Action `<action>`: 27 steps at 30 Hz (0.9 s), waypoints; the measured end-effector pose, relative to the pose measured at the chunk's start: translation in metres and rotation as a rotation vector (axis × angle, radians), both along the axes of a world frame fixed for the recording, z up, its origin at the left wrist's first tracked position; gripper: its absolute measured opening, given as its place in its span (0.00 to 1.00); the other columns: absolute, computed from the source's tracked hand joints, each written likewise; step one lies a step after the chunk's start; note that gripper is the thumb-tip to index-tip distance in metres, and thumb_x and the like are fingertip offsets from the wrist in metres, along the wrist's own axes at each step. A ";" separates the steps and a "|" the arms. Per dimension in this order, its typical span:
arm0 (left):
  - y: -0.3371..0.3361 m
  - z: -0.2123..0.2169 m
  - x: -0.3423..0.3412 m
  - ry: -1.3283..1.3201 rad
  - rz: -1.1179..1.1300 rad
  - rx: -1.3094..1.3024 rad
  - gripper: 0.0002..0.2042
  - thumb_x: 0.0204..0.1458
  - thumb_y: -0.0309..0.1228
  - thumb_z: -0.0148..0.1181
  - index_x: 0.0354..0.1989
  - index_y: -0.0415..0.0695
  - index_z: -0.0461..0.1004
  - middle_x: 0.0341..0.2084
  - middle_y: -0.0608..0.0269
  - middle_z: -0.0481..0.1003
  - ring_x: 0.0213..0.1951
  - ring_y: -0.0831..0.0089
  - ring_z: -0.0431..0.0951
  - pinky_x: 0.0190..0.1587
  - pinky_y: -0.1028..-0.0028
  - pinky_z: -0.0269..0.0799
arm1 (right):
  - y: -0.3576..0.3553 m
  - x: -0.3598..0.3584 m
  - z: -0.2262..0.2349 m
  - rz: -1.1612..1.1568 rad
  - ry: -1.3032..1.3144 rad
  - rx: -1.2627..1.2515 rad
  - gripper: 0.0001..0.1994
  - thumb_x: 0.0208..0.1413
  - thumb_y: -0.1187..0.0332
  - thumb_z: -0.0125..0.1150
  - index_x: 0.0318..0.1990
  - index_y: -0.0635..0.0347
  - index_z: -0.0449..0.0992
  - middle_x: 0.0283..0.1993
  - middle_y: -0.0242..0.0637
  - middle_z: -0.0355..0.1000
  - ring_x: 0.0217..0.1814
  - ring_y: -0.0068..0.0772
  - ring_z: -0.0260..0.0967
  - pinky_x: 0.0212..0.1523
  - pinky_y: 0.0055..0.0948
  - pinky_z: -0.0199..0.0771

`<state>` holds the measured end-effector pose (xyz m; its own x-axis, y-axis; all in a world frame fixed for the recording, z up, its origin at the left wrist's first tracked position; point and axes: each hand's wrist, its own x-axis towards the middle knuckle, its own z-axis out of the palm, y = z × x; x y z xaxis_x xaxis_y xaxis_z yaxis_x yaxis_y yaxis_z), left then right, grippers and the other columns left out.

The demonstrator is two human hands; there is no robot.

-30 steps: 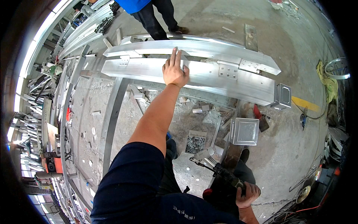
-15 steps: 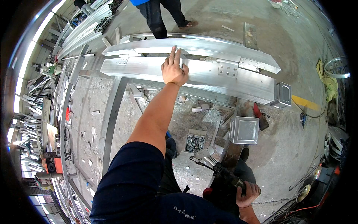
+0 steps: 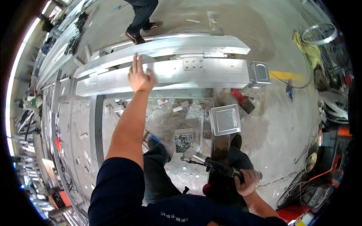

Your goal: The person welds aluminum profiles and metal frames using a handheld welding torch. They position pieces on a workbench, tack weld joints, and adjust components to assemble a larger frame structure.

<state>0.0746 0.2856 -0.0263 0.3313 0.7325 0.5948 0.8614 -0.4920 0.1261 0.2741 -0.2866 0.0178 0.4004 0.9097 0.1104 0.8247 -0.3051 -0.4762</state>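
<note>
My left hand (image 3: 141, 78) lies open, fingers pointing away from me, on the near silver metal beam (image 3: 166, 77). Its fingertips reach toward the gap before the far beam (image 3: 181, 45). A riveted hinge plate (image 3: 193, 64) is fixed on the near beam's top, right of the hand. My right hand (image 3: 249, 181) grips a black handheld power tool (image 3: 222, 168) low at my right side. The tool's silver front end points left, above the floor; its exact kind I cannot make out.
A square metal box piece (image 3: 225, 118) stands near my right foot. A square post end (image 3: 260, 72) adjoins the near beam's right end. A small box of screws (image 3: 184, 131) sits between my feet. Another person's leg (image 3: 141, 15) is beyond the beams. Cables and gear (image 3: 332, 150) line the right.
The whole view has shifted, with the beams now further left in it. The other person has stepped leftward. My left hand stays on the near beam; my right still grips the tool.
</note>
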 end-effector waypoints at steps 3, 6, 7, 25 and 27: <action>-0.003 0.002 0.005 -0.019 0.016 -0.048 0.34 0.50 0.35 0.56 0.70 0.52 0.63 0.74 0.65 0.57 0.62 0.53 0.69 0.61 0.54 0.66 | 0.001 -0.001 0.004 0.012 -0.060 -0.033 0.16 0.47 0.61 0.67 0.41 0.59 0.79 0.35 0.43 0.75 0.38 0.51 0.72 0.41 0.48 0.66; -0.005 0.005 0.008 -0.033 0.040 -0.086 0.34 0.50 0.36 0.56 0.70 0.54 0.62 0.74 0.67 0.57 0.63 0.54 0.68 0.63 0.54 0.64 | -0.004 -0.002 -0.004 -0.005 -0.043 -0.014 0.16 0.46 0.60 0.68 0.41 0.59 0.79 0.36 0.41 0.76 0.38 0.50 0.72 0.41 0.48 0.67; -0.006 0.005 0.007 -0.037 0.031 -0.082 0.34 0.51 0.36 0.56 0.71 0.55 0.62 0.74 0.69 0.57 0.64 0.54 0.68 0.64 0.55 0.64 | -0.003 -0.001 -0.002 -0.007 -0.038 -0.025 0.17 0.46 0.60 0.68 0.41 0.59 0.79 0.37 0.41 0.77 0.39 0.49 0.73 0.42 0.48 0.68; 0.001 -0.002 0.004 -0.043 -0.041 0.000 0.31 0.54 0.35 0.52 0.70 0.48 0.63 0.73 0.62 0.58 0.64 0.52 0.68 0.62 0.55 0.67 | -0.010 0.005 0.001 0.061 -0.062 0.015 0.18 0.39 0.60 0.75 0.39 0.56 0.82 0.35 0.36 0.79 0.38 0.43 0.76 0.40 0.43 0.73; 0.002 -0.003 0.004 -0.062 -0.069 -0.029 0.31 0.54 0.35 0.51 0.71 0.48 0.62 0.74 0.62 0.58 0.66 0.51 0.67 0.62 0.54 0.67 | -0.004 0.003 0.001 -0.070 -0.019 0.041 0.19 0.38 0.59 0.76 0.38 0.56 0.82 0.35 0.35 0.79 0.38 0.41 0.77 0.40 0.43 0.74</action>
